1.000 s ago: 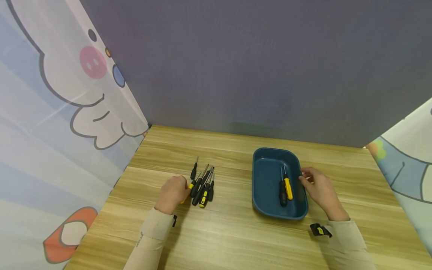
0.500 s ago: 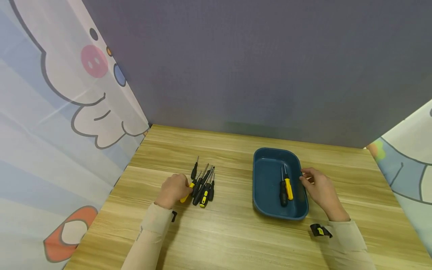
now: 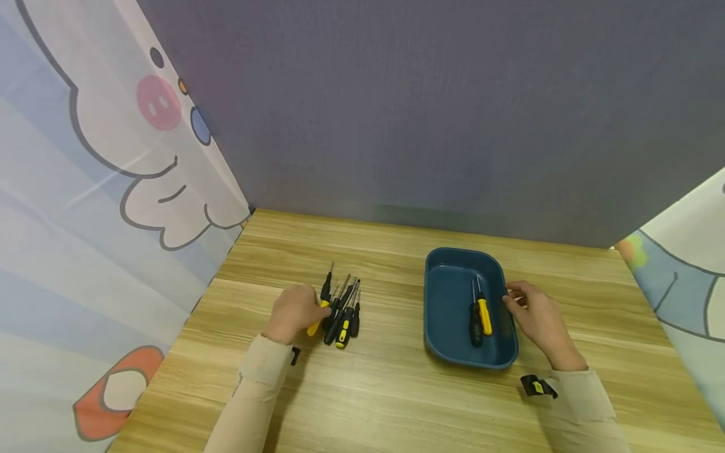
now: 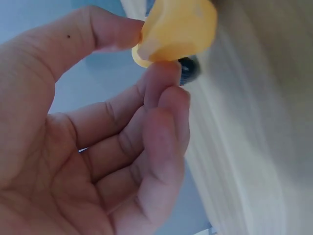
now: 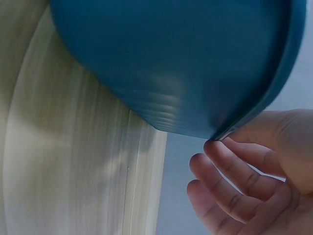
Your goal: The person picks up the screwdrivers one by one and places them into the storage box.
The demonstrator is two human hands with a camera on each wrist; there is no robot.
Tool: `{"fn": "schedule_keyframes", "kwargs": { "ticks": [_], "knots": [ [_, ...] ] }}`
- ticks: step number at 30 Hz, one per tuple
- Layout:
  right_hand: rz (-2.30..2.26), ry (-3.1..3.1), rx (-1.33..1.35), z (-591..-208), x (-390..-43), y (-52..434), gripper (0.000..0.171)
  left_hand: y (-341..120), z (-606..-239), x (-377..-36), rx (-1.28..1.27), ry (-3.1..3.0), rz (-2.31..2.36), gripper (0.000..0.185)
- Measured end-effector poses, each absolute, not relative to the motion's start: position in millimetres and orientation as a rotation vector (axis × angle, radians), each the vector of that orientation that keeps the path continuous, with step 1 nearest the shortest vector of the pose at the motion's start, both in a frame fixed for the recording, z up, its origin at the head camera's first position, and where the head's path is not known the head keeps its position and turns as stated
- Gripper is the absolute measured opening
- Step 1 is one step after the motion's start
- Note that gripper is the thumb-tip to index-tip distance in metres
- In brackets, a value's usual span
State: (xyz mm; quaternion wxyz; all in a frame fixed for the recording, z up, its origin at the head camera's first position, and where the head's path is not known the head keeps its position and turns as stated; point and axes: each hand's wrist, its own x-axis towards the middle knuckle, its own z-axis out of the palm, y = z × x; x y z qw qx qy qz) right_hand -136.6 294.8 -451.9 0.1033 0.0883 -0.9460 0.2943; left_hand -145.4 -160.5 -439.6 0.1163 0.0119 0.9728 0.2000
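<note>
My left hand (image 3: 294,311) pinches the yellow handle of a screwdriver (image 4: 178,29) between thumb and fingertips, at the left side of a pile. The pile of screwdrivers (image 3: 343,318), mostly black-handled and some with yellow marks, lies on the left part of the table. On the right stands a blue plastic tray (image 3: 433,352). Its right rim is pinched by the thumb and index finger of my right hand (image 3: 535,318), with the other fingers curled below the edge. Inside the tray lie a black screwdriver (image 3: 475,324) and a yellow screwdriver (image 3: 484,318), side by side.
The wood-grain table (image 3: 385,390) runs back to a grey panel (image 3: 430,126). One small black screwdriver (image 3: 326,286) lies at the back of the pile. A cartoon-printed curtain (image 3: 85,251) hangs along the left side, with another at the right.
My left hand has shifted slightly up and right, and the yellow screwdriver has moved with it, its handle now showing more. The right hand and tray have stayed in place.
</note>
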Motion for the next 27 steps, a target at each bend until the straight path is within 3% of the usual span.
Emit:
{"fn": "schedule_keyframes", "kwargs": {
  "ticks": [11, 27],
  "knots": [
    [0.875, -2.797, 0.263, -450, -137, 295, 0.028, -130, -419, -160, 0.188, 2.824, 0.695, 0.060],
    [0.871, -2.800, 0.255, -452, -138, 295, 0.028, -53, -391, -190, 0.505, 2.762, 0.699, 0.046]
  ]
}}
